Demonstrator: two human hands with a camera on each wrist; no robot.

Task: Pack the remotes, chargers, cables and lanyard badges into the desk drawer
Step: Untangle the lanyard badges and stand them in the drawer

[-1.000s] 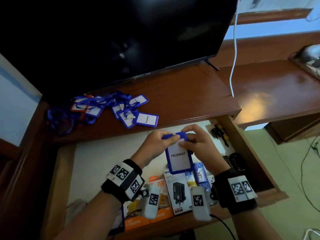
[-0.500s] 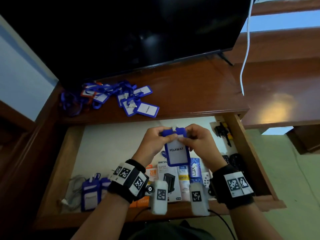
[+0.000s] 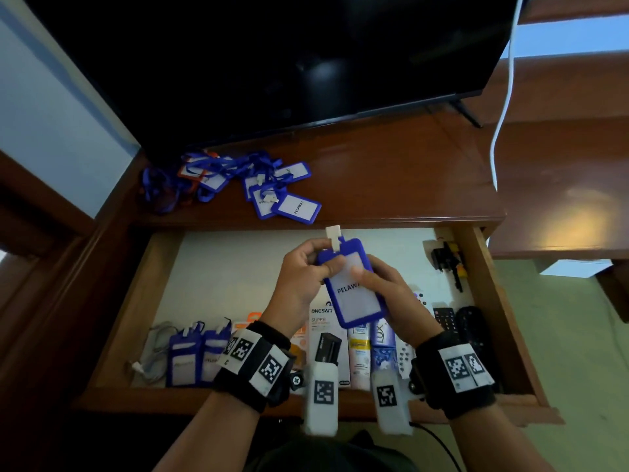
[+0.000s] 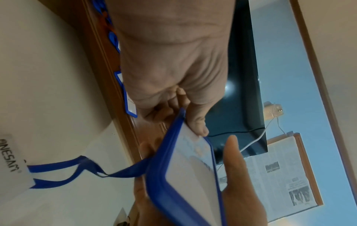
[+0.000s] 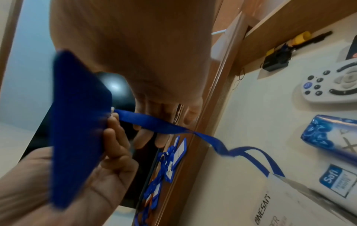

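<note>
- Roughly halfway, by the look of it: drawer [image 3: 483, 301] open across the middle of the frame and already loaded.
- Packed so far: two badges [image 3: 197, 356] with a pale cable [image 3: 149, 366] at lower left, boxed chargers [image 3: 326, 342] in the centre, remotes [image 3: 456, 325] and a black plug [image 3: 442, 255] at right.
- In progress: one "PELAWAT" badge [image 3: 354, 287] held above the drawer, centre frame, blue strap [image 4: 81, 164] dangling. Left hand [image 3: 299, 277] pinching its top edge, right hand [image 3: 381, 287] gripping the side. Neither grip spread.
- Still to go: tangled heap of lanyard badges [image 3: 238, 185] on the desk [image 3: 391, 172], upper left.
</note>
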